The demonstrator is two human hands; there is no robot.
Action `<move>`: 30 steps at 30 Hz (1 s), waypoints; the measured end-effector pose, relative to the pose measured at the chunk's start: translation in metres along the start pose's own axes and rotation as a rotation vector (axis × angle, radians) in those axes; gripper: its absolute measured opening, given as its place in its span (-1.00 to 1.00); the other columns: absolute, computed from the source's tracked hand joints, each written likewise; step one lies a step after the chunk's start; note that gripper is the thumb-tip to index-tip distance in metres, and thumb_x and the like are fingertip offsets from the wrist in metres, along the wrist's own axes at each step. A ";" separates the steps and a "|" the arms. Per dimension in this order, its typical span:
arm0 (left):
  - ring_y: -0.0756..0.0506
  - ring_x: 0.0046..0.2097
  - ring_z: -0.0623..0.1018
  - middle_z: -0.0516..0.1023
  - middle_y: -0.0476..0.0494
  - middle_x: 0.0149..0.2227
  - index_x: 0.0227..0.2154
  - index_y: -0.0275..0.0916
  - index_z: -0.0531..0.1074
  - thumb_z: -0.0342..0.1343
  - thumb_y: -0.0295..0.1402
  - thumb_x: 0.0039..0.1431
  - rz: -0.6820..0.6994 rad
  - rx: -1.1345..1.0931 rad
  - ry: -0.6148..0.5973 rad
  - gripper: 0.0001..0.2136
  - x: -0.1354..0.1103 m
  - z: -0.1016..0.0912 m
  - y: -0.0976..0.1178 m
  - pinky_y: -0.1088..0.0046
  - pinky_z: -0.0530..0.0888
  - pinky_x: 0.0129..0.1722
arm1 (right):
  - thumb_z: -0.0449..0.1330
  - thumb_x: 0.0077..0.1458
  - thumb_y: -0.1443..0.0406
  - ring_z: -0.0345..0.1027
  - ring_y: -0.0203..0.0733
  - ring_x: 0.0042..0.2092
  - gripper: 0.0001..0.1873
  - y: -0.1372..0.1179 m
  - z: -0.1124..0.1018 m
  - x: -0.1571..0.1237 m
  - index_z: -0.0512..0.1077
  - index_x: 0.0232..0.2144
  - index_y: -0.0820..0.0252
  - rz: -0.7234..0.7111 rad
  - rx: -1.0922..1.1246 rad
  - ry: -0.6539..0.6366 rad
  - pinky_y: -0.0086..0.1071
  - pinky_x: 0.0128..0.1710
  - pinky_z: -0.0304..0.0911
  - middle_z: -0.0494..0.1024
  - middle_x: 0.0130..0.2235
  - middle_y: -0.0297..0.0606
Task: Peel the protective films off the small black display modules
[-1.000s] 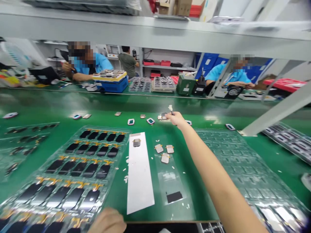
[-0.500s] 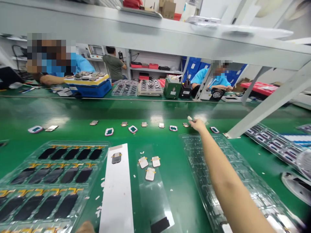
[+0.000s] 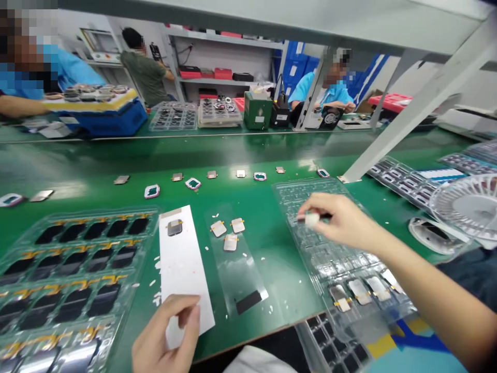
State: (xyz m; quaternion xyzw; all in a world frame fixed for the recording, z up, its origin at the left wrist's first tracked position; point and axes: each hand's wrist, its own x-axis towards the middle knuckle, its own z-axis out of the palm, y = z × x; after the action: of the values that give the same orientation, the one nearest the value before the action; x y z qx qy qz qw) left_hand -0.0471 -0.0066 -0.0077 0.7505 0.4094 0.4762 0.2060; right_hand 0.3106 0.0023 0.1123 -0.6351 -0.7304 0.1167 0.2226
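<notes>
My right hand (image 3: 339, 220) hovers over a clear plastic tray (image 3: 310, 243) at the right, fingers pinched on a small white piece with a dark tool tip (image 3: 310, 219). My left hand (image 3: 166, 336) is at the near edge, thumb and fingers pinching the lower end of a white paper strip (image 3: 182, 264). One grey part (image 3: 174, 227) lies near the strip's top. Three small beige parts (image 3: 228, 232) rest on a clear film (image 3: 236, 269) between the strip and the tray.
A tray of dark screen parts (image 3: 73, 259) fills the left. Small parts sit in a row (image 3: 194, 183) on the green belt. Round and flat trays (image 3: 462, 202) lie at right, behind a slanted grey post (image 3: 404, 98). People in blue shirts work across the belt.
My right arm has pulled back from the far row of parts to above the clear tray. My left hand has come up and gripped the white strip. The view has swung right.
</notes>
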 end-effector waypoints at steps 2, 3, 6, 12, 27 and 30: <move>0.00 -0.46 0.47 0.47 0.01 -0.45 -0.27 -0.21 0.48 0.12 -0.58 0.15 0.060 -0.080 0.017 -0.84 0.006 0.007 0.007 0.53 0.44 -0.45 | 0.20 0.17 0.26 0.29 -0.27 -0.39 -0.87 -0.019 0.033 0.000 0.52 -0.37 0.16 -0.036 0.055 -0.065 -0.41 -0.39 0.12 0.43 -0.42 -0.32; 0.00 -0.46 0.46 0.47 0.01 -0.46 -0.26 -0.21 0.48 0.10 -0.60 0.16 0.076 -0.104 0.038 -0.83 0.008 0.009 0.008 0.52 0.43 -0.46 | 0.23 0.15 0.27 0.29 -0.28 -0.38 -0.91 -0.027 0.050 0.005 0.52 -0.34 0.15 -0.021 0.067 -0.111 -0.41 -0.39 0.12 0.42 -0.41 -0.33; -0.01 -0.44 0.45 0.45 -0.01 -0.45 -0.24 -0.23 0.48 0.07 -0.60 0.19 0.064 -0.138 0.086 -0.82 0.005 0.011 0.002 0.51 0.40 -0.47 | 0.31 0.06 0.34 0.30 -0.28 -0.36 -0.82 -0.046 0.096 0.028 0.49 -0.23 0.14 0.036 0.074 -0.204 -0.42 -0.40 0.10 0.46 -0.33 -0.34; -0.01 -0.45 0.40 0.39 0.01 -0.47 -0.21 -0.22 0.46 0.04 -0.53 0.25 -0.020 -0.179 0.073 -0.85 0.002 0.010 -0.003 0.52 0.37 -0.49 | 0.37 0.02 0.21 0.36 -0.18 -0.29 -0.75 -0.055 0.138 0.063 0.46 -0.28 0.17 0.101 0.041 -0.265 -0.38 -0.38 0.12 0.49 -0.24 -0.24; 0.05 -0.47 0.36 0.37 0.06 -0.44 -0.12 -0.17 0.35 0.07 -0.55 0.24 -0.137 -0.235 0.148 -0.80 0.001 0.011 0.004 0.60 0.37 -0.47 | 0.26 0.04 0.38 0.37 -0.20 -0.30 -0.90 -0.064 0.125 0.055 0.42 -0.33 0.17 0.126 0.228 -0.299 -0.34 -0.27 0.21 0.51 -0.33 -0.29; 0.05 -0.48 0.38 0.38 0.10 -0.44 -0.06 -0.12 0.27 0.10 -0.53 0.24 -0.278 -0.349 0.047 -0.73 0.005 0.009 0.017 0.62 0.38 -0.48 | 0.17 0.12 0.33 0.30 -0.30 -0.38 -0.92 -0.076 0.108 0.028 0.34 -0.42 0.15 0.140 0.417 -0.226 -0.43 -0.37 0.18 0.48 -0.37 -0.35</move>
State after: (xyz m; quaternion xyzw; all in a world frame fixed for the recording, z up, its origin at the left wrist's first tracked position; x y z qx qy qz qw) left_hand -0.0306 -0.0119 0.0024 0.6284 0.4251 0.5241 0.3869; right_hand 0.1902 0.0297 0.0569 -0.6074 -0.6650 0.3504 0.2571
